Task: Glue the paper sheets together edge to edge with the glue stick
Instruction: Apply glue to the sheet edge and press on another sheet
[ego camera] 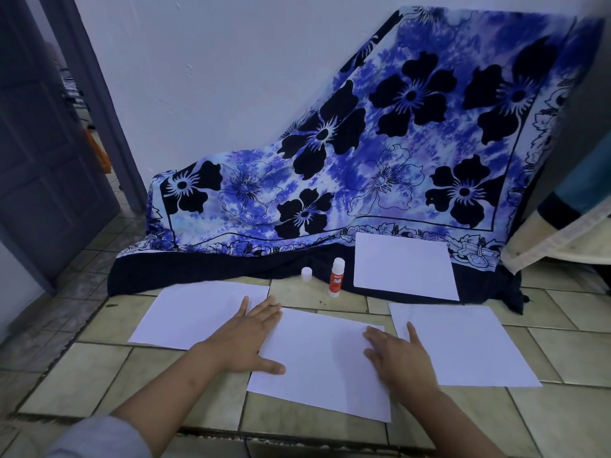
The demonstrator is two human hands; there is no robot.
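Below glue stick, on floor: middle sheet under left hand and right hand, fingers straight, spread, gripping nothing. Risk: uneven push skews sheet, seam with left sheet sets crooked.

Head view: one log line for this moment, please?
left hand, right hand: flat on middle sheet | glue stick: upright, untouched | cap: off

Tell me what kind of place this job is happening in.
Probably a room in a home: the paper sheets lie on a tiled floor, a panelled door stands open at the left, and a flowered cloth is draped against the white wall.
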